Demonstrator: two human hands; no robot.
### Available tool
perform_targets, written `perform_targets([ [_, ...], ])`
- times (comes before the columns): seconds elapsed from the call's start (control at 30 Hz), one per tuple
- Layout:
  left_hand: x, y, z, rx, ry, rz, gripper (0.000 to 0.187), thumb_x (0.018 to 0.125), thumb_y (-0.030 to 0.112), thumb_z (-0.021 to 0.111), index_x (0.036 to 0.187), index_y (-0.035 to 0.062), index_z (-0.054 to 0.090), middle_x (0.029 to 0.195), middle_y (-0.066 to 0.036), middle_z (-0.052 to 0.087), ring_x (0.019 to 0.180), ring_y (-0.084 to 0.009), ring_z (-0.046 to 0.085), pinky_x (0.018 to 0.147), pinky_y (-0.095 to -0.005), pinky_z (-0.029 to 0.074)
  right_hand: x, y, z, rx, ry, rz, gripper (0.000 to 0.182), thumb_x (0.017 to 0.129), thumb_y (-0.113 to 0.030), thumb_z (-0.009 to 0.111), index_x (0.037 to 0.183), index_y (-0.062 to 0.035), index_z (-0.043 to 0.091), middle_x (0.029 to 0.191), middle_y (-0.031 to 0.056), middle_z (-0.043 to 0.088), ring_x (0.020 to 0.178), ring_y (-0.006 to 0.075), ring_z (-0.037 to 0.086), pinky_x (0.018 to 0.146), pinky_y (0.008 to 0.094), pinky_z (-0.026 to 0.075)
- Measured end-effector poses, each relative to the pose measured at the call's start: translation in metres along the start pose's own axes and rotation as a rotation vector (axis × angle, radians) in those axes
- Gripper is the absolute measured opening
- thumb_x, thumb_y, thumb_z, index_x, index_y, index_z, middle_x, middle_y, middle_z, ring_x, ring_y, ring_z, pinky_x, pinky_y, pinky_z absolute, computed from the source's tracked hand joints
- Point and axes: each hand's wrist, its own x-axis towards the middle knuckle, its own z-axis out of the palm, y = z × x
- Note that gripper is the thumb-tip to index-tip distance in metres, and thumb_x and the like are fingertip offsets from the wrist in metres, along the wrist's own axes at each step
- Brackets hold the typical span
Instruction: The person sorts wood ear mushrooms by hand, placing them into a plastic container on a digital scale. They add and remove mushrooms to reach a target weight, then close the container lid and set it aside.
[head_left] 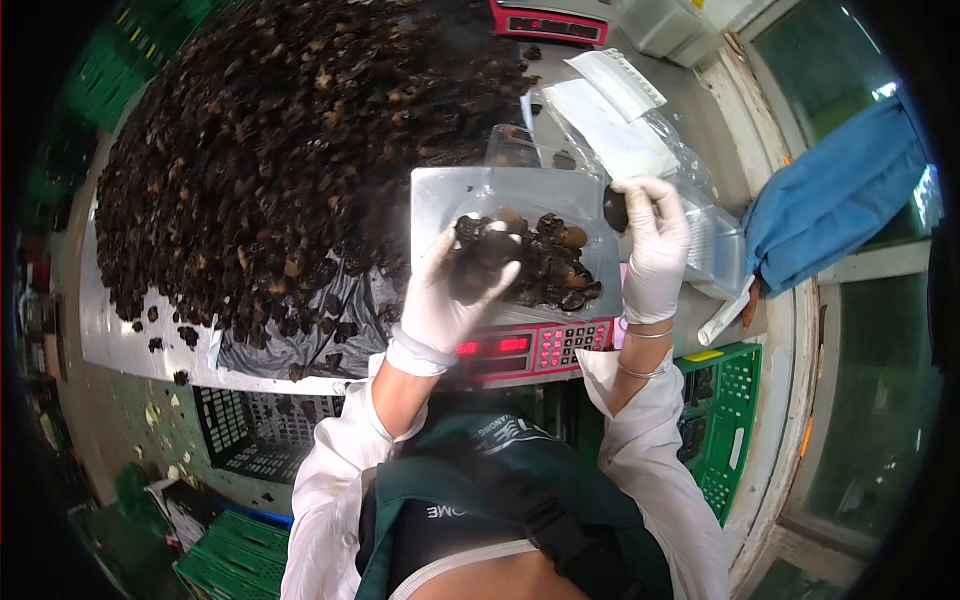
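My left hand [435,305], in a white glove, is curled around a clump of dark wood ear mushrooms [482,262] over the metal pan [440,190] of a scale. More brown-black wood ear mushrooms [565,265] lie piled on the pan to its right. Between thumb and fingers, my right hand [655,245], also gloved, pinches a single dark wood ear mushroom [615,208] at the pan's right edge. Red digits glow on the scale's display [500,347], partly covered by my left wrist; its keypad [568,345] shows beside it.
A large heap of wood ear mushrooms [290,140] covers the table's left side. Clear plastic trays [712,245] and white papers [610,125] lie at the right. Another red scale [550,25] stands at the back. Crates, one black [260,430] and one green [735,420], sit below the table edge.
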Motion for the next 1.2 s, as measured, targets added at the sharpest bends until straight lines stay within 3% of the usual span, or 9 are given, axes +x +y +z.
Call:
perform_targets([
  [0.07,0.004,0.001,0.0,0.137,-0.023,0.084,0.03,0.089,0.025,0.059,0.116,0.0131,0.055,0.113,-0.009,0.059,0.109,-0.0224,0.056,0.089,-0.0454,0.046,-0.011,-0.019,0.023,-0.078,0.203,-0.108,0.008,0.09,-0.006,0.057,0.094,-0.0003,0.062,0.084,0.0054,0.063,0.072,0.011,0.058,0.066,0.0228,0.047],
  [0.13,0.011,-0.001,0.011,0.589,-0.017,0.265,0.029,0.089,0.021,0.059,0.116,0.0112,0.055,0.109,-0.009,0.061,0.104,-0.02,0.057,0.088,-0.0373,0.046,-0.038,-0.023,0.066,0.531,-0.202,-0.087,0.021,0.082,-0.013,0.066,0.101,-0.0044,0.063,0.09,0.0076,0.066,0.072,0.0171,0.062,0.06,0.0312,0.049],
  [0.2,0.028,0.002,0.006,1.173,-0.069,0.503,0.029,0.087,0.015,0.062,0.115,0.0087,0.057,0.107,-0.008,0.062,0.102,-0.0206,0.058,0.087,-0.0332,0.046,-0.055,-0.027,0.09,-0.419,-0.453,-0.687,0.05,0.078,-0.034,0.065,0.122,-0.0143,0.056,0.085,0.0048,0.058,0.069,0.0225,0.059,0.078,0.0373,0.048],
  [0.3,0.037,-0.001,0.0,1.983,-0.283,0.754,0.039,0.078,0.009,0.069,0.115,0.0048,0.057,0.114,-0.012,0.061,0.109,-0.0277,0.056,0.093,-0.0351,0.044,-0.08,-0.008,0.102,-0.412,-0.636,-0.684,0.046,0.079,-0.034,0.062,0.119,-0.0119,0.056,0.083,0.0022,0.055,0.079,0.019,0.057,0.073,0.0371,0.046],
  [0.47,0.018,-0.003,0.003,1.983,-0.289,0.809,0.043,0.075,0.002,0.07,0.116,0.0051,0.058,0.115,-0.013,0.061,0.109,-0.0268,0.057,0.093,-0.0347,0.044,-0.098,0.011,0.057,-0.267,-0.463,-0.57,0.032,0.078,-0.025,0.067,0.106,-0.0116,0.063,0.092,0.0034,0.06,0.075,0.0224,0.059,0.07,0.0331,0.047],
  [0.73,-0.025,0.059,-0.024,1.465,0.135,0.724,0.019,0.089,0.0,0.056,0.108,-0.0017,0.061,0.109,-0.009,0.062,0.1,-0.0157,0.058,0.09,-0.027,0.045,-0.138,0.036,-0.028,-0.377,-0.443,-0.372,0.015,0.077,-0.009,0.067,0.092,-0.0086,0.069,0.09,0.0069,0.065,0.076,0.0228,0.063,0.065,0.0319,0.05],
  [0.77,-0.032,0.069,-0.033,1.463,0.171,0.78,0.019,0.09,0.001,0.056,0.108,-0.0016,0.061,0.11,-0.009,0.062,0.102,-0.0156,0.058,0.091,-0.0263,0.045,-0.139,0.033,-0.042,-0.282,-0.409,-0.154,0.013,0.078,-0.005,0.066,0.09,-0.0049,0.069,0.087,0.0094,0.066,0.076,0.024,0.064,0.066,0.0316,0.051],
  [0.97,-0.06,0.086,-0.048,1.416,0.428,0.897,0.018,0.091,0.003,0.056,0.108,-0.0013,0.062,0.105,-0.008,0.063,0.098,-0.0139,0.059,0.089,-0.0255,0.046,-0.122,0.039,-0.104,-0.527,0.09,0.013,0.009,0.081,-0.002,0.063,0.089,0.0008,0.065,0.083,0.011,0.065,0.075,0.0216,0.064,0.069,0.0294,0.049],
  [1.2,-0.026,0.061,-0.029,1.932,0.194,0.959,0.023,0.082,0.005,0.063,0.105,0.0024,0.064,0.099,-0.01,0.064,0.089,-0.02,0.06,0.083,-0.0289,0.047,-0.072,0.044,-0.074,-0.526,0.051,-0.097,0.02,0.077,-0.004,0.067,0.097,-0.0045,0.064,0.089,0.0093,0.063,0.079,0.0201,0.06,0.073,0.0294,0.047],
])
